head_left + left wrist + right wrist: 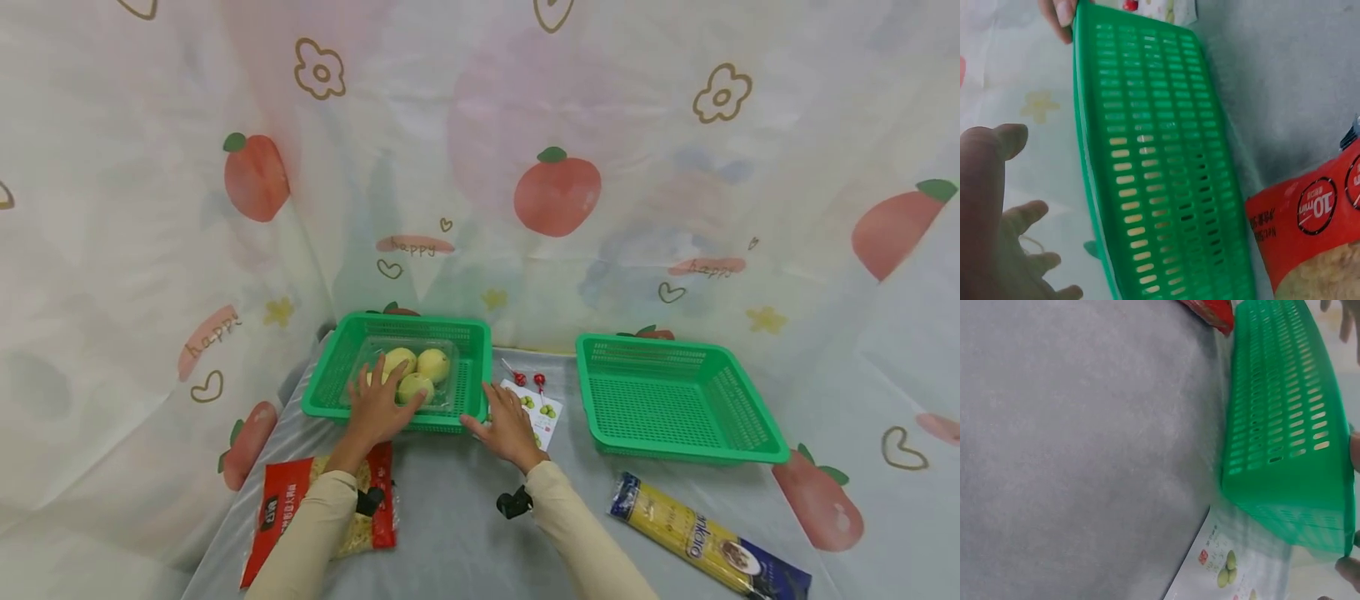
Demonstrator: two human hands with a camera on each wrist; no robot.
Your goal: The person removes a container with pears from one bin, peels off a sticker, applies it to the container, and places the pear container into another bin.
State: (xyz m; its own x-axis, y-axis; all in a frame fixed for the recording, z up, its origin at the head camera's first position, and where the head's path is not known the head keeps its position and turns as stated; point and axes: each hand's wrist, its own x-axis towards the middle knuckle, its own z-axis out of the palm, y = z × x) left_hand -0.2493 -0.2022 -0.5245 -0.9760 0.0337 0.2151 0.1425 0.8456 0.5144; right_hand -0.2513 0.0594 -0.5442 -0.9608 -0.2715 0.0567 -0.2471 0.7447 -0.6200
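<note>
- Left grip (377, 408): fingers apart above pale fruit (433, 365) in a clear tray (452, 385); contact, I cannot tell;
- Right grip (512, 425): clasped on the basket (474, 367) at its near right corner;
- Basket's long axis runs left to right; fruit inside, nearer the left grip.

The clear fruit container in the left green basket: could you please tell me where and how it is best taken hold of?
Probably from above, with a hand at each short end of the clear container: the green basket walls it in all round, but gaps show beside both ends. Gripping there should also avoid pressing the round fruit inside.
</note>
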